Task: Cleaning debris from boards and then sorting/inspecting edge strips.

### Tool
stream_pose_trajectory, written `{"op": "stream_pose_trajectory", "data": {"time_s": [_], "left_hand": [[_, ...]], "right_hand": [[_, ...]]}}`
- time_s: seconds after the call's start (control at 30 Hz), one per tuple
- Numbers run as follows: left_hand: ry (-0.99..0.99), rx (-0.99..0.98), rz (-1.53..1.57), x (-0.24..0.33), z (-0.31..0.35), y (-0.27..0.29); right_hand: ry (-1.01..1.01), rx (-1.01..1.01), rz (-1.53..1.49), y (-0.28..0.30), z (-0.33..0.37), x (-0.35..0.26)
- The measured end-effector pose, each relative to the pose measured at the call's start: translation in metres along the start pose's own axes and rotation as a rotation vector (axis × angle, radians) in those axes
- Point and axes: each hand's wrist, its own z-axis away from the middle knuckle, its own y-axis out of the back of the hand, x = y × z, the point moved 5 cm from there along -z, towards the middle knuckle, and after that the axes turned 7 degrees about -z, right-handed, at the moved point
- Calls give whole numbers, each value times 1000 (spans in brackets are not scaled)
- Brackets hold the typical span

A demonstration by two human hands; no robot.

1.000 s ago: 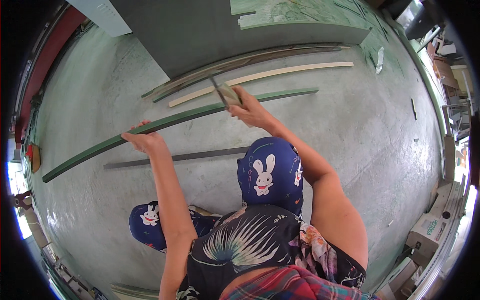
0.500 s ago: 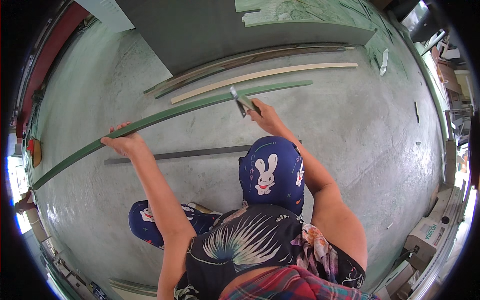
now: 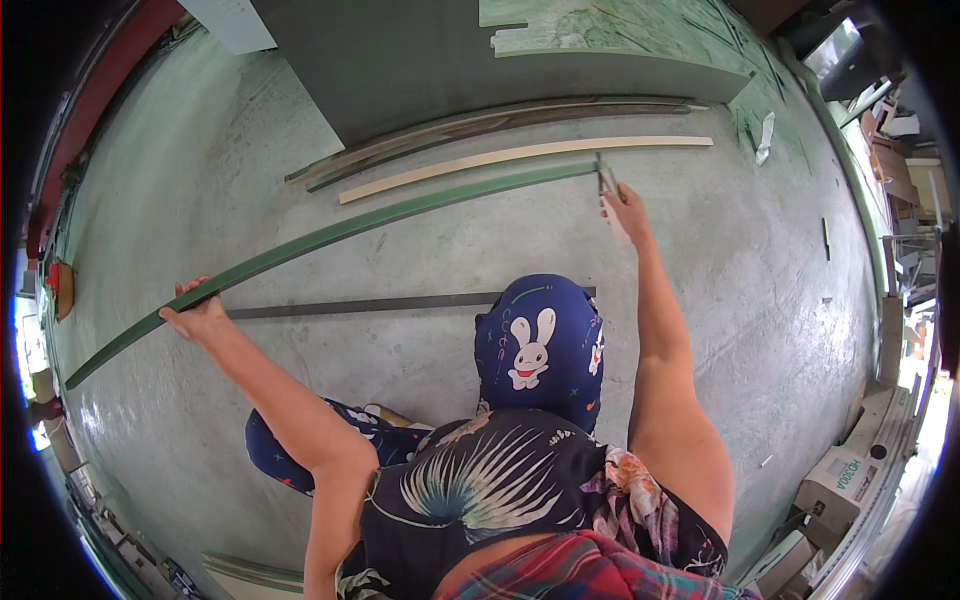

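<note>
A long green strip (image 3: pixel 330 236) runs slantwise from the far left up to the middle right. Its left part rests in my left hand (image 3: pixel 197 310), with fingers and thumb wrapped around it. My right hand (image 3: pixel 628 212) is reached far out and closed around a small hand tool (image 3: pixel 607 180) with a greenish body and a dark, narrow head. The tool's head is at the strip's right end; whether it touches the strip I cannot tell. Motion blurs the tool, so its exact kind is unclear. Behind my left hand, a dark grey strip (image 3: pixel 400 304) lies on the floor.
Beyond the green strip lie a pale wooden strip (image 3: pixel 520 154) and several brown strips (image 3: pixel 480 124), beside a large dark panel (image 3: pixel 400 70). A white scrap (image 3: pixel 766 138) lies at the far right. Cardboard boxes (image 3: pixel 845 485) line the right side. My bent knee (image 3: pixel 540 340) rises centrally.
My right hand has moved right and away from me with the tool, along the green strip to its right end. My left hand has slid left along the strip.
</note>
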Motion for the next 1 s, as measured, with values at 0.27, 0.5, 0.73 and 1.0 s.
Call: {"op": "stream_pose_trajectory", "data": {"time_s": [0.27, 0.5, 0.73, 1.0], "left_hand": [[-141, 149, -32, 3, 49, -17], [-85, 49, 128, -27, 89, -53], [-146, -59, 37, -15, 111, -66], [-150, -47, 40, -20, 112, -64]], "right_hand": [[-68, 513, -199, 65, -1, 42], [36, 368, -332, -6, 20, -40], [39, -180, -211, -108, 62, -145], [94, -631, 210, -194, 109, -150]]}}
